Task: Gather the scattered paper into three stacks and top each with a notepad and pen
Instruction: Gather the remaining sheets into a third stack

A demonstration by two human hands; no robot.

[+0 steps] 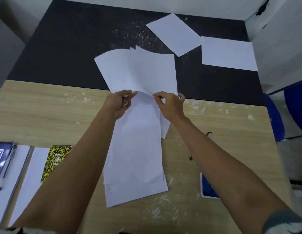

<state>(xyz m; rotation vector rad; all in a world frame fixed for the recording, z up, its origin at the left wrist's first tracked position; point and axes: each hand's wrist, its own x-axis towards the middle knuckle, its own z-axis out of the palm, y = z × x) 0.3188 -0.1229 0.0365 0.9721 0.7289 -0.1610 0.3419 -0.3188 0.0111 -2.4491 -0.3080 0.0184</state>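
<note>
Both hands pinch fanned sheets (138,71) above the stack (135,149) on the tabletop (214,119): left hand (119,104) left of it, right hand (170,105) right; two sheets (228,53) lie beyond

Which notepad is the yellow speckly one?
The yellow-and-black speckled notepad lies on a paper stack beside the left forearm. The notepad at the far left and the one by the right arm are both blue.
</note>
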